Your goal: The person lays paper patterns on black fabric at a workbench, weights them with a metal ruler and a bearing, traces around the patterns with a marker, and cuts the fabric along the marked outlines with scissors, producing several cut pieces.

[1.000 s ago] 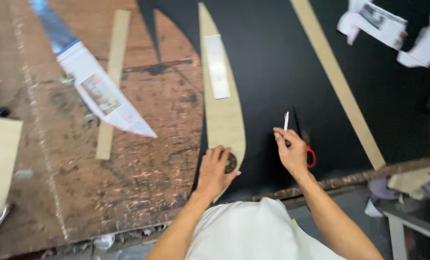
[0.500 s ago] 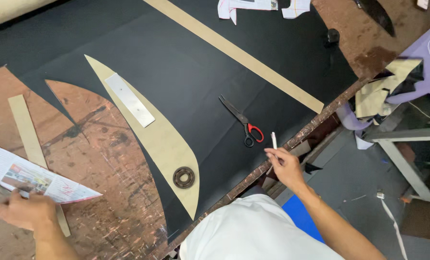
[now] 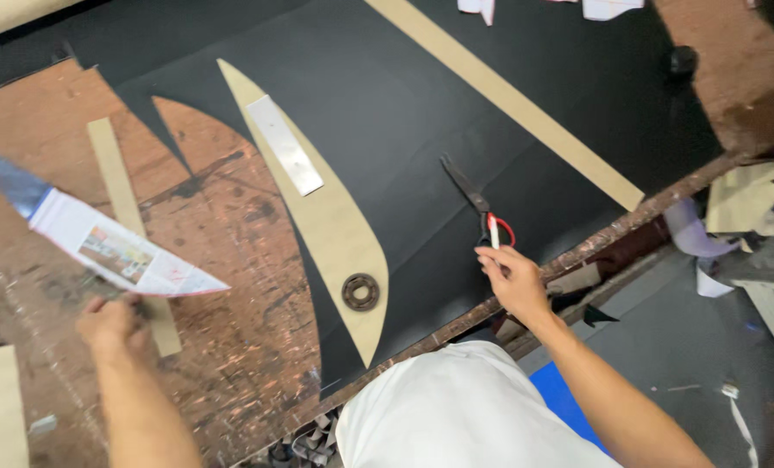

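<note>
While the left hand (image 3: 110, 325) pinches a long pointed printed paper pattern (image 3: 118, 251) over the worn brown table (image 3: 248, 347), the right hand (image 3: 512, 277) grips a slim white chalk stick (image 3: 493, 232) above red-handled scissors (image 3: 478, 204) lying on black fabric (image 3: 378, 113)

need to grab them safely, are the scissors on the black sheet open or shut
Shut: the scissors lie flat on the black sheet, blades together in one dark point.
</note>
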`<state>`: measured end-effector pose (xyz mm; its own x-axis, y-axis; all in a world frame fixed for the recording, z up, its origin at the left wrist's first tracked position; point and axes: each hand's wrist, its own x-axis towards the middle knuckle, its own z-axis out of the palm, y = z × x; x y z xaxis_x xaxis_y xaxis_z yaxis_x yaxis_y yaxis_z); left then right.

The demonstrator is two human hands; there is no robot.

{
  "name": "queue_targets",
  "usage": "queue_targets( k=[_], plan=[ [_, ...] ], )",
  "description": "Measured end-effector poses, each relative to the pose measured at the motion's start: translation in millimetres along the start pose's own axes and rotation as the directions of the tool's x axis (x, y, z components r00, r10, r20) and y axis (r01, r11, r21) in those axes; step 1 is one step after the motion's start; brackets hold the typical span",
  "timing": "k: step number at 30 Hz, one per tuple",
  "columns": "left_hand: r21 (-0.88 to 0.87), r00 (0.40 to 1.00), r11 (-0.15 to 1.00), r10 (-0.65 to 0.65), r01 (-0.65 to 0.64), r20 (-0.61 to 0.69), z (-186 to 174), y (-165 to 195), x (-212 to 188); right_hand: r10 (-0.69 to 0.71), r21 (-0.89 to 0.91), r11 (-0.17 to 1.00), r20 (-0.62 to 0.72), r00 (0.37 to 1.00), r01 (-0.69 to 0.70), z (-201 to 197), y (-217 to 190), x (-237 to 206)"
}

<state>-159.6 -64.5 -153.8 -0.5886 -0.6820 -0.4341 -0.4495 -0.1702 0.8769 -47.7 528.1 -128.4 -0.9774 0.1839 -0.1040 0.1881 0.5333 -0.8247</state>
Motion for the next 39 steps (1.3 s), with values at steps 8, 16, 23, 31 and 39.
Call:
queue_targets(
  k=[8, 16, 23, 31, 39],
  plan=[
    [-0.112, 0.971, 0.991, 0.101, -0.078, 0.216, 101.2, -76.6, -130.4, -0.270, -0.002, 0.962, 0.169, 0.948, 0.275, 142.8, -96.7, 115.0],
    [-0.195, 0.869, 0.980, 0.060, 0.043, 0.491, 180.4, -108.9, -185.3, -0.219, -0.277, 0.929, 0.127, 0.968, 0.246, 255.2, -170.6, 181.9],
    [-0.152, 0.836, 0.987, 0.044, 0.048, 0.546, 176.2, -109.6, -163.4, -0.174, -0.390, 0.900, 0.080, 0.981, 0.192, 282.1, -181.5, 187.8],
    [-0.145, 0.801, 0.986, 0.025, 0.078, 0.599, 167.3, -112.3, -153.8, -0.081, -0.409, 0.904, 0.114, 0.990, 0.122, 269.9, -149.5, 156.2],
    [-0.076, 0.917, 0.995, 0.090, -0.066, 0.389, 154.0, -103.3, -157.1, -0.008, -0.380, 0.923, 0.151, 0.989, 0.065, 242.5, -121.3, 104.7]
  ],
)
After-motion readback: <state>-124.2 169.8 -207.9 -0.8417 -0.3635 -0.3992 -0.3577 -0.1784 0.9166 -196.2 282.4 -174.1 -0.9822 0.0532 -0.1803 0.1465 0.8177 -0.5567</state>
